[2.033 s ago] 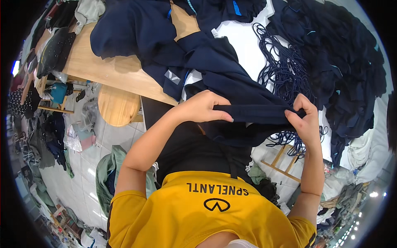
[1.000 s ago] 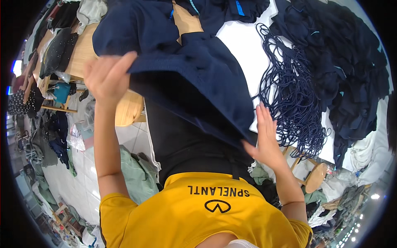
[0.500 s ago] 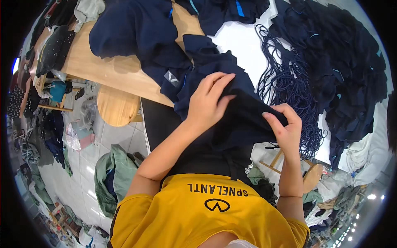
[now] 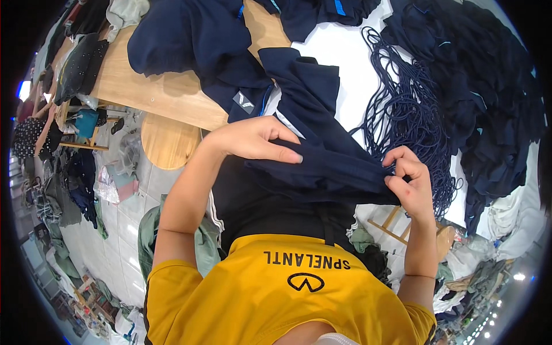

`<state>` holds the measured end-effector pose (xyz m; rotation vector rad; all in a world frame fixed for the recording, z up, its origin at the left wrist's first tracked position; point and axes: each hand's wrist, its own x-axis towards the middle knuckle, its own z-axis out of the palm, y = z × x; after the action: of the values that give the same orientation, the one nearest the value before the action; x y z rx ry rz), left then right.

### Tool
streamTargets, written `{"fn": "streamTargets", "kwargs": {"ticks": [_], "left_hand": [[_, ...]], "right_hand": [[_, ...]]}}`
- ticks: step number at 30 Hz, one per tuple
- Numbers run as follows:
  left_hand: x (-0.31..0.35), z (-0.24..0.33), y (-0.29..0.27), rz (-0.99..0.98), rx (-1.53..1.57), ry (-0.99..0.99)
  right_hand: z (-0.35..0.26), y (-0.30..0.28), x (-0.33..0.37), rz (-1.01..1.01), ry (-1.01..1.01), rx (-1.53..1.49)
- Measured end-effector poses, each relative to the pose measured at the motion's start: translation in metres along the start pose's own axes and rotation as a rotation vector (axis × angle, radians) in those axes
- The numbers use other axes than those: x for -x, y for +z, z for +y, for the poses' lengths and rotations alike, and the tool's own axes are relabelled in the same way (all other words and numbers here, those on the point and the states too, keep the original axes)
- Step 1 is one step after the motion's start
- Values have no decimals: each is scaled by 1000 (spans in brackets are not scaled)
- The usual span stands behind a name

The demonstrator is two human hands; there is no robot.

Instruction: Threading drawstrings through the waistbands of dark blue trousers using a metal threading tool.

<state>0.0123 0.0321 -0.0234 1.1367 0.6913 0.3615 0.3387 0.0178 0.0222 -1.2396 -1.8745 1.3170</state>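
A navy cloth garment point(image 4: 333, 169) is stretched between my two hands above my lap, its gathered band running from one hand to the other. My left hand point(image 4: 259, 141) grips its left part, thumb on top and fingertips partly hidden behind the cloth. At the right end, my right hand point(image 4: 411, 183) pinches the band between thumb and curled fingers. The rest of the garment runs up onto the table. Close to my left hand, a dark patch with a pale mark point(image 4: 246, 102) shows on the navy fabric there.
More navy garments point(image 4: 172, 40) lie on the wooden table point(image 4: 167, 98). To the right are a tangle of navy cords point(image 4: 397, 92) on a white surface and a big heap of dark garments point(image 4: 489, 86). A round wooden stool point(image 4: 164, 141) stands at the left.
My left hand has moved left and down and turned, its thumb now lying over the cloth. The right hand has shifted slightly right and down. The garment's band is pulled out lengthwise.
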Motion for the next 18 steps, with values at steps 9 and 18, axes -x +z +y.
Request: {"fn": "streamTargets", "kwargs": {"ticks": [9,18], "left_hand": [[-25,0,25,-128,-696,214],[-45,0,58,177,-765,305]], "right_hand": [[-7,21,-9,-79,-34,142],[-34,44,-23,-110,-188,370]]}}
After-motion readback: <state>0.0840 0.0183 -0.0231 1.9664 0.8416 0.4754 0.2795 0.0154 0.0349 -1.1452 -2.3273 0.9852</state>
